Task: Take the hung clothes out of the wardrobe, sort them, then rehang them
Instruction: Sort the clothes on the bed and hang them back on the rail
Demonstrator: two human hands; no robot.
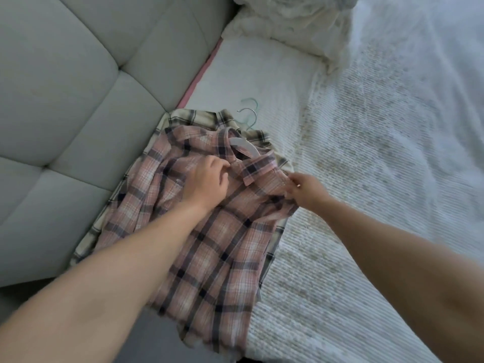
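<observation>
Two bare forearms reach in from the bottom edge, nearest the camera, and meet over a pink, navy and white plaid cotton shirt (209,244) spread flat on the bed. The left hand (207,179) rests on the shirt's chest just below the collar, its fingers curled down into the cloth near the button placket; whether it truly pinches the fabric or only presses on it cannot be told. The right hand (305,189) holds the shirt's shoulder edge, fingers and thumb closed on a bunched fold of the plaid at the garment's right-hand side.

A white plastic hanger (242,144) shows inside the open collar of the pink shirt, its arm running beneath the fabric. Under this shirt lies a cream and black plaid shirt (193,117), visible as a border above the collar and along both sides. Two thin pale-green wire hanger hooks (250,113) stick out above the cream shirt's collar, lying on the bedding.

Both shirts lie on a white ribbed bedspread (340,231) that covers the bed, close against a pale grey tufted upholstered headboard (65,100) on the left. A strip of pink sheet (199,74) shows between the headboard and the mattress. A white crumpled pillow (288,24) sits at the top, well apart from the shirts.
</observation>
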